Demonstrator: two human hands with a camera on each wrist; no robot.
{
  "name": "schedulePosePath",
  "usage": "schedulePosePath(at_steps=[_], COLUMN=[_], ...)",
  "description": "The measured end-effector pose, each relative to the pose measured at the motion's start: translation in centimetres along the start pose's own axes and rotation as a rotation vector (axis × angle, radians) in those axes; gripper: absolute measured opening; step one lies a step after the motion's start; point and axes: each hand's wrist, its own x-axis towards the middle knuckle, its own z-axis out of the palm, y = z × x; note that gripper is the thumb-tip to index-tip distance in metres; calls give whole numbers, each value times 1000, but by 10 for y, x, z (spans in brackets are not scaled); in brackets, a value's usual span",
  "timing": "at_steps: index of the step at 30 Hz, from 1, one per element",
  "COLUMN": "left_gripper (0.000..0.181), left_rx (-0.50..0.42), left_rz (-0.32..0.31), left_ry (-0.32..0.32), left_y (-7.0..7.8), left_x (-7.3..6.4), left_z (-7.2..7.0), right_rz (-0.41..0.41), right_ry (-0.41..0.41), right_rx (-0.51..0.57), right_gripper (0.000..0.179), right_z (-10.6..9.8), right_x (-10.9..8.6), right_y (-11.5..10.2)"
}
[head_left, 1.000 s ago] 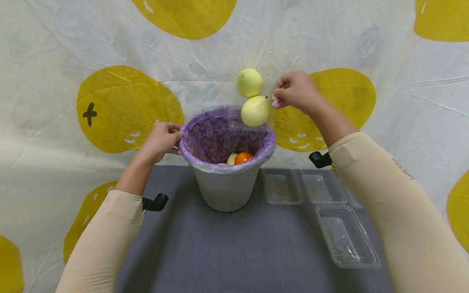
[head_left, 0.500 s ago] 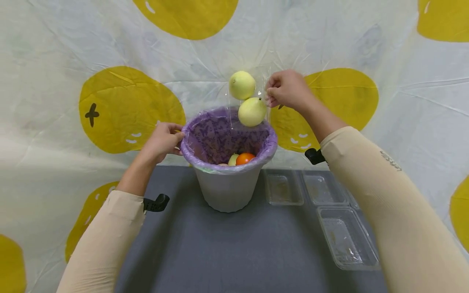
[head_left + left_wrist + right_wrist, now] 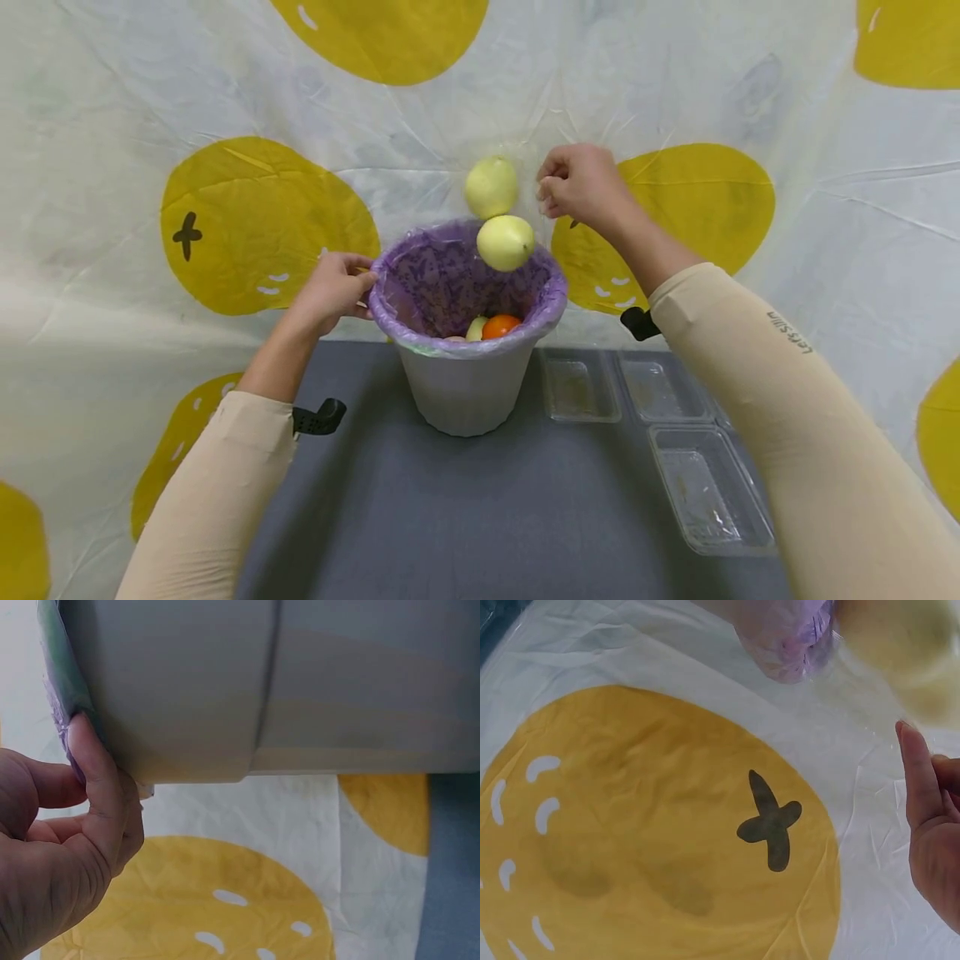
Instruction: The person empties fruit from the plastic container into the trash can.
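A grey bin lined with a purple plastic bag stands on the table. My left hand pinches its left rim and bag between thumb and fingers; the left wrist view shows that hand beside the bin wall. My right hand pinches the edge of a tipped clear plastic container, barely visible, above the bin's back right. Two pale yellow-green pears, an upper pear and a lower pear, are at the container, the lower one over the bin's mouth. Inside lies a round orange-red fruit.
Right of the bin, several clear plastic containers lie on the grey table, among them a near container and a back container. A white sheet with yellow fruit prints hangs behind.
My right hand has moved slightly left with the container. The two pears have shifted left and down, and the lower one has turned. My left hand keeps its hold on the rim.
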Motion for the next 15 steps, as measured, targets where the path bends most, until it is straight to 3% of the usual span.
schedulePosePath(at_steps=[9, 15], left_gripper=[51, 49], left_rx=[1, -7], left_rz=[2, 9], left_ry=[3, 7], left_y=[2, 3], left_x=[-1, -1], left_z=[0, 4], right_rz=[15, -42], right_ry=[41, 148], right_rx=[1, 56], right_gripper=[21, 20], right_z=[3, 0], right_x=[0, -2], right_y=[0, -3])
